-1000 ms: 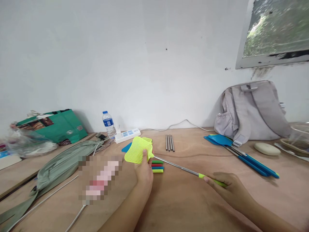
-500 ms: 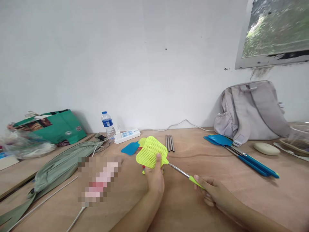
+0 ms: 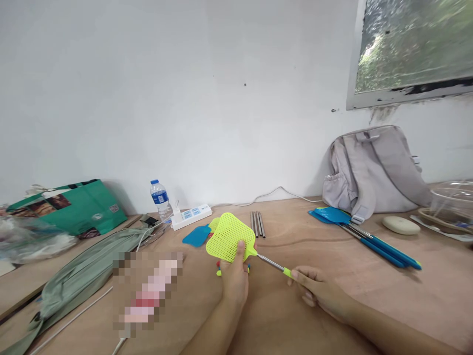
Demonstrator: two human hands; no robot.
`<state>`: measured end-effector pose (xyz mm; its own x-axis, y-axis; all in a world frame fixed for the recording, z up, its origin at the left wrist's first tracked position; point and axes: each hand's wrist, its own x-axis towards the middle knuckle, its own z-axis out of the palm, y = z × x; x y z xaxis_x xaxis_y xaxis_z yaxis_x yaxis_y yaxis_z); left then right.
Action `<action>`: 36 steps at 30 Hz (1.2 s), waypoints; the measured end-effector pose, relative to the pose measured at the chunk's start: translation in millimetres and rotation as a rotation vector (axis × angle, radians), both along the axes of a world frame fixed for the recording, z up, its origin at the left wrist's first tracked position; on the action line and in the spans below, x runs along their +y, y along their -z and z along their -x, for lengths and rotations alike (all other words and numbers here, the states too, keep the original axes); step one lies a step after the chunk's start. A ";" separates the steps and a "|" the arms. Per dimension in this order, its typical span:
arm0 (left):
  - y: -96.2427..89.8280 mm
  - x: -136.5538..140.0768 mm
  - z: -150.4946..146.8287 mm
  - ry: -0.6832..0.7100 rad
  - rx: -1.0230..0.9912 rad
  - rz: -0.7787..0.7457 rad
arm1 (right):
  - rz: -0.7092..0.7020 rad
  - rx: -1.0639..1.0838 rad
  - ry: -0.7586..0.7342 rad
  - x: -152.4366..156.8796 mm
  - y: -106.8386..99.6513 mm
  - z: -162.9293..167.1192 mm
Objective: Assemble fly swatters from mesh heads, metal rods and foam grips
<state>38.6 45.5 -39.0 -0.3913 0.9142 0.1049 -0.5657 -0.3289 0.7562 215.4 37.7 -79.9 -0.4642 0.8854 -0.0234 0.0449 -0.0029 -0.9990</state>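
Note:
A yellow-green fly swatter (image 3: 229, 237) with a perforated head and a metal shaft spans both my hands. My left hand (image 3: 236, 276) grips its head near the neck, thumb on top. My right hand (image 3: 314, 288) is closed around the yellow-green handle, most of which the fingers hide. Behind the held head lie a blue swatter head (image 3: 196, 235) and another yellow-green one (image 3: 215, 225), partly covered. Red, blue and yellow-green bits peek out beneath my left hand. Several metal rods (image 3: 257, 224) lie side by side just beyond the swatter.
Blue fly swatters (image 3: 384, 249) lie at the right before a grey backpack (image 3: 373, 172), near a whitish oval object (image 3: 401, 225). Leftward are a power strip (image 3: 191, 217), a water bottle (image 3: 160, 199), a green bag (image 3: 88, 209), a grey-green cloth bag (image 3: 81, 276) and a blurred-out patch.
My right hand has come a little closer to my left, and less of the shaft and handle shows between them. The view has shifted slightly. Both hands keep their hold on the fly swatter.

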 end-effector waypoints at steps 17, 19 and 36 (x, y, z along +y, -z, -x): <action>18.8 24.4 52.9 -0.084 0.536 -0.097 | -0.922 -1.041 0.736 58.3 -24.1 -198.7; 20.7 23.5 53.9 -0.111 0.685 -0.112 | -0.849 -1.151 0.734 62.1 -14.1 -209.9; 18.9 7.7 72.8 -0.194 1.713 -0.194 | -1.246 -1.021 0.123 43.7 10.5 -38.3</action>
<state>-34.2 53.2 -57.9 0.1785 0.7960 0.5783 0.8261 -0.4405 0.3514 253.7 81.4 -90.4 -0.6349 0.6188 0.4626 0.7193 0.6919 0.0618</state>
